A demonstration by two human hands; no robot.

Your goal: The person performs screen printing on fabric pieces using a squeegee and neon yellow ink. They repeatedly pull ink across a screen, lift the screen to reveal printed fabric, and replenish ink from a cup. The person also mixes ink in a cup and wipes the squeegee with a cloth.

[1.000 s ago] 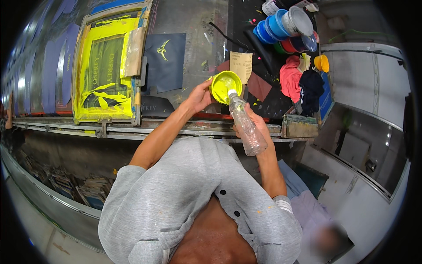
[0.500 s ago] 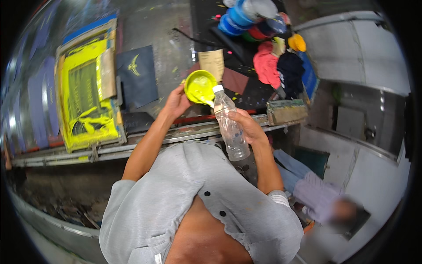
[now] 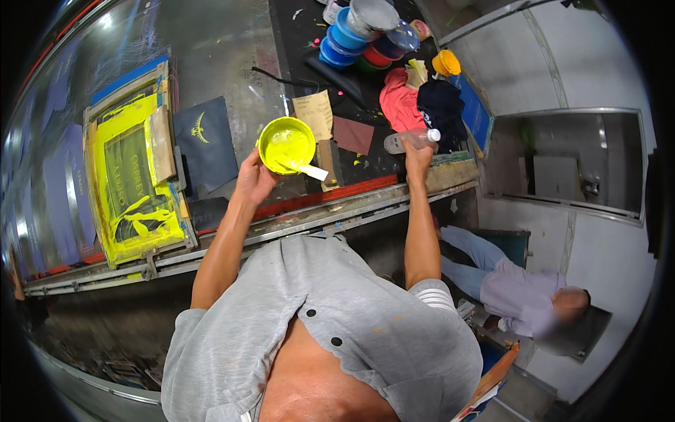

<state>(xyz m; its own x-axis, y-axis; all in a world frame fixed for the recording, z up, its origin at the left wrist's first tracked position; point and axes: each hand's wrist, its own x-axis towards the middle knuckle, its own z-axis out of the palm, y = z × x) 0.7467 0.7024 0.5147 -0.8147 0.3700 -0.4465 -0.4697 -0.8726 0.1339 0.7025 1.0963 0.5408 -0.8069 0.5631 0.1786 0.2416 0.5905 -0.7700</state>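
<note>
My left hand (image 3: pixel 254 181) is closed around the side of a bright yellow tub (image 3: pixel 287 137), held over the table's near side. Yellow ink coats its inside, and a white spatula (image 3: pixel 313 171) leans out over its rim. Farther right, my right hand (image 3: pixel 418 158) grips a clear plastic bottle (image 3: pixel 394 144) with a white cap (image 3: pixel 433 135). The bottle lies sideways, close to the pink cloth (image 3: pixel 398 102) and the dark cloth (image 3: pixel 443 109). Its middle is hidden by my fingers.
To the left lies a yellow-inked printing screen (image 3: pixel 162 141) beside a dark sheet (image 3: pixel 206 141) with a yellow emblem. Brown paper (image 3: pixel 313 111) is behind the tub. Stacked blue tubs (image 3: pixel 341 49) and a yellow cup (image 3: pixel 446 63) stand far right. Another person (image 3: pixel 517 292) is at lower right.
My right hand has carried the bottle away from the tub to the right, tipping it from upright-looking to sideways. The tub now sits slightly more to the left in view, its spatula plainer.
</note>
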